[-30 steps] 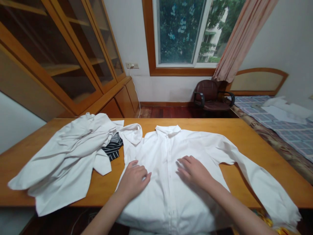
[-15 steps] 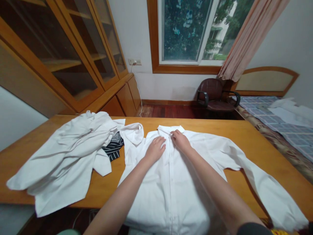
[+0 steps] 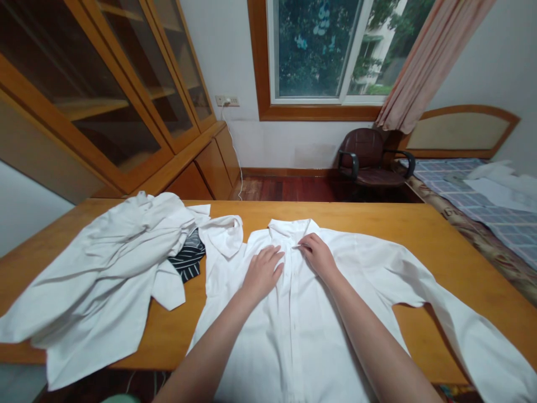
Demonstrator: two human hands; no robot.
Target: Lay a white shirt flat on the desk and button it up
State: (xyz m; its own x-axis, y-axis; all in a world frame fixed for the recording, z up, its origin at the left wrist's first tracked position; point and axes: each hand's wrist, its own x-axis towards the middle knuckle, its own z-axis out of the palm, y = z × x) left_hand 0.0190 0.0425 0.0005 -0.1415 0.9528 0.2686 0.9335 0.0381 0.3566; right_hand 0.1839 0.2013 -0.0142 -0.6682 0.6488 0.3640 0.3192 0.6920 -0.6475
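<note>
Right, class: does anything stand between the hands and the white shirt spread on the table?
Nothing visible does: the left hand rests on the white shirt and the right hand seems to pinch it below the collar. The rumpled white garment lies off to the left.

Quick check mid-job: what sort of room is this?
Probably a bedroom in a home: there is a bed with a headboard, a pink curtain at the window, and a glass-fronted wooden cabinet.
</note>
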